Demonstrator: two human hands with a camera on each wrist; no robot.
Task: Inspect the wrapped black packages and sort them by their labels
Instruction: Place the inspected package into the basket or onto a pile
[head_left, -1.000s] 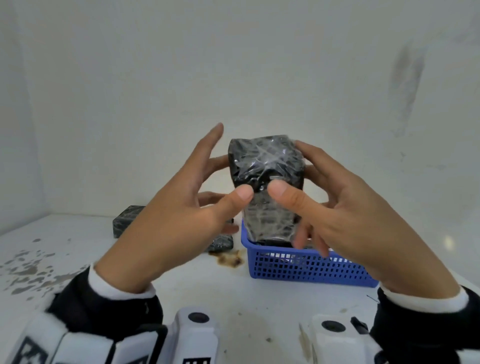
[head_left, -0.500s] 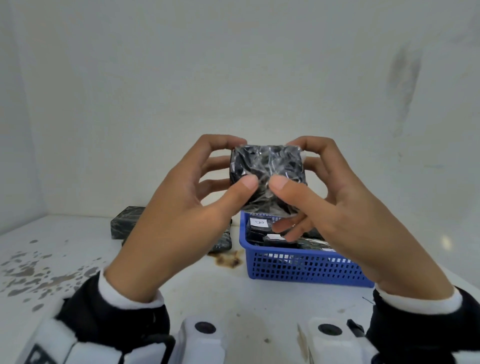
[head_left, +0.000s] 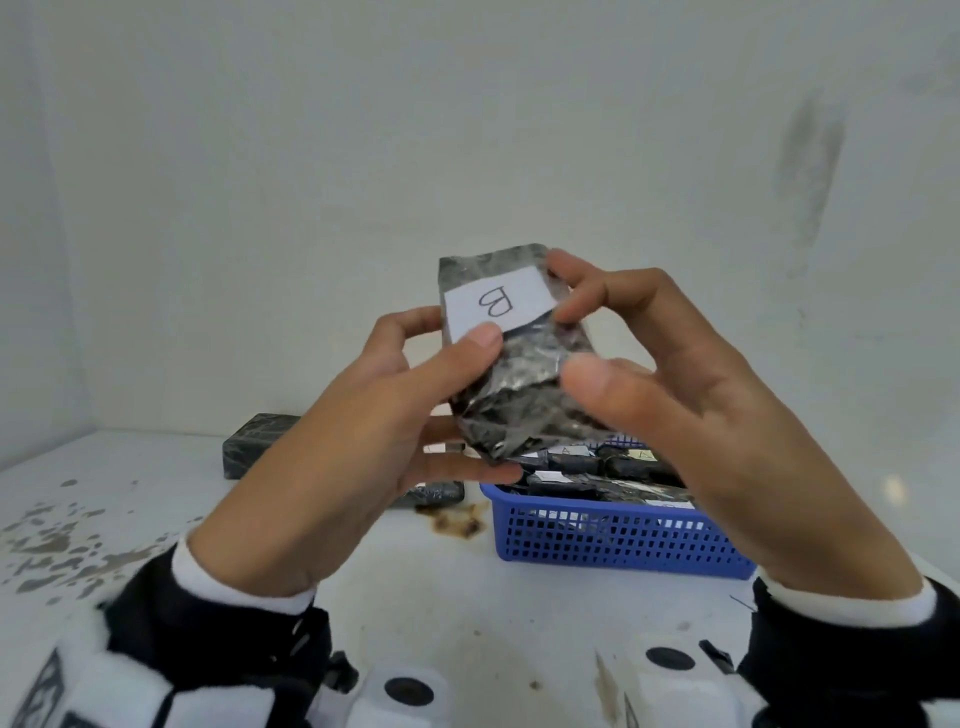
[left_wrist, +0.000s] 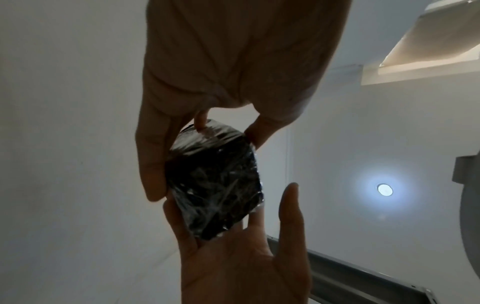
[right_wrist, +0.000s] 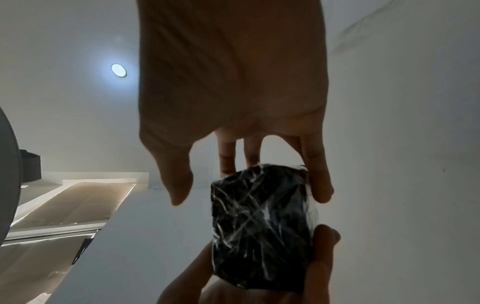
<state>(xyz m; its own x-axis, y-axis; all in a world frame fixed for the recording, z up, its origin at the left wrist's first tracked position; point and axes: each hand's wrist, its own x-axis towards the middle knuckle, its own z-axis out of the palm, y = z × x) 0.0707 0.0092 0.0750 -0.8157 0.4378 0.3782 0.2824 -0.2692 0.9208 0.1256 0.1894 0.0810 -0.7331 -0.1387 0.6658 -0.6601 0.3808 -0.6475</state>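
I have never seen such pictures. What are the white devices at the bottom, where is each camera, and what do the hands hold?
No robot here: a person wears cameras. The big view comes from the head; the white devices are wrist cameras, giving the two dark views from below. The left hand and right hand hold a plastic-wrapped black package whose white label reads B. On the white table stand a blue basket of similar packages and more packages beside it.
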